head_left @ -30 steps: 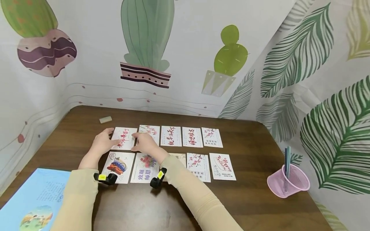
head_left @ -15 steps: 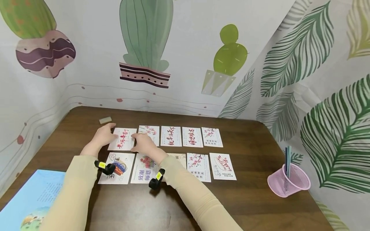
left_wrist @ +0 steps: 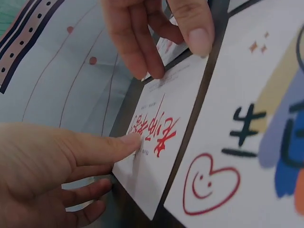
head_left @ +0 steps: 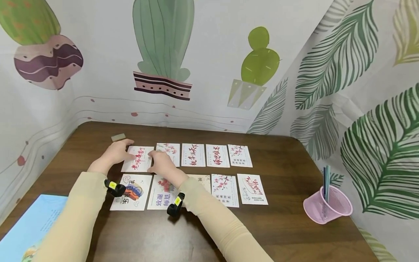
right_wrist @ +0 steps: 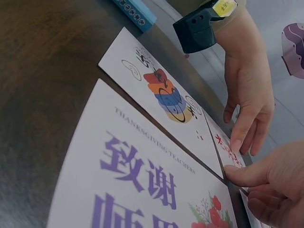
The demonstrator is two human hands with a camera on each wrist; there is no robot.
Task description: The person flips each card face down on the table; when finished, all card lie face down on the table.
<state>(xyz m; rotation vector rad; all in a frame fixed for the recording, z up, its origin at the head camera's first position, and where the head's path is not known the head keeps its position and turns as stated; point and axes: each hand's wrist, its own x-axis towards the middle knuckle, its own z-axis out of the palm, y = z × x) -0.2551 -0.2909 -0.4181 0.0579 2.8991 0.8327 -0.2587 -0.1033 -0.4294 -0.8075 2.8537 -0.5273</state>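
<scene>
A white card with red brush lettering (head_left: 139, 160) lies flat at the left end of the back row. My left hand (head_left: 116, 153) pinches its left side; in the left wrist view the thumb (left_wrist: 124, 145) lies on the card's face with fingers at the edge. At the right side, my right hand (head_left: 163, 163) touches the card with spread fingertips, the thumb (right_wrist: 244, 175) near its front corner. Just in front lies a card with a colourful doodle (head_left: 131, 193). Beside that is a card with purple lettering and red flowers (head_left: 160, 200), partly covered by the right wrist.
More printed cards, such as a red-lettered card (head_left: 194, 154) and a blossom card (head_left: 226, 189), continue both rows rightward. A small grey block (head_left: 118, 137) lies behind the left hand. A blue folder (head_left: 36, 218) is at front left, a pink pen cup (head_left: 314, 209) at right.
My left hand has drawn back slightly, its thumb now nearer the card's left edge, and the left forearm has shifted left. The right hand has stayed at the card's right edge.
</scene>
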